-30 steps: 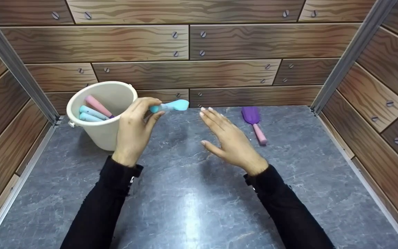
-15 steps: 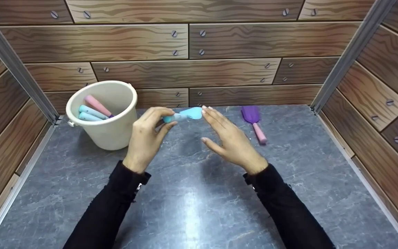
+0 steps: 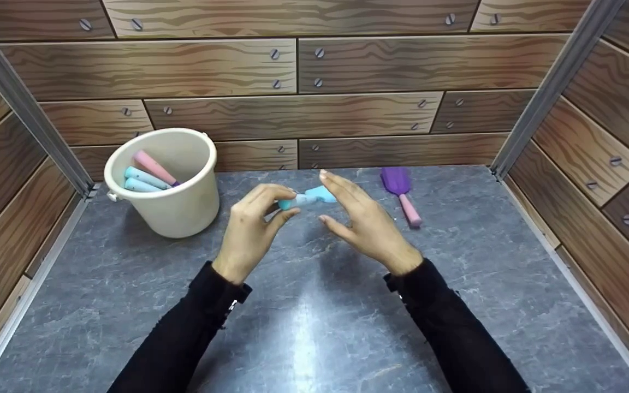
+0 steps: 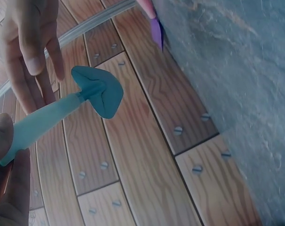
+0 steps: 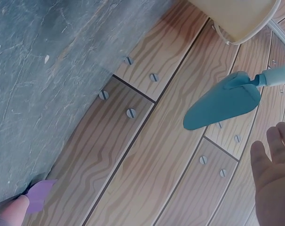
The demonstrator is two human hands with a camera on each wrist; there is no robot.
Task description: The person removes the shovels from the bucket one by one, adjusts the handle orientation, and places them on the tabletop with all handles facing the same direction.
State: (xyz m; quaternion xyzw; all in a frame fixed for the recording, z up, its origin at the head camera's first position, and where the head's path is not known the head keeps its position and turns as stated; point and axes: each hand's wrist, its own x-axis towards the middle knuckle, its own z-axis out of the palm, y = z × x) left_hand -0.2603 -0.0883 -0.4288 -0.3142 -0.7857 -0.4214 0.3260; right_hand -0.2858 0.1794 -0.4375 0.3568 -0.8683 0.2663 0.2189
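Observation:
My left hand pinches a toy trowel by the end of its pale blue handle, above the table. In the left wrist view the trowel shows a teal pointed blade. My right hand is held with straight fingers and thumb apart, close beside the blade. In the head view its fingers overlap the blade tip. The right wrist view has the blade in front of the right hand's open palm. A purple toy shovel with a pink handle lies on the table beyond the right hand.
A cream bucket stands at the back left, holding a pink handle and two pale blue handles. Wood-patterned walls enclose the grey marbled table at the back and sides.
My left hand has carried the trowel rightward and nearer the body, away from the bucket, bringing its blade up to the right hand. The right hand has barely moved.

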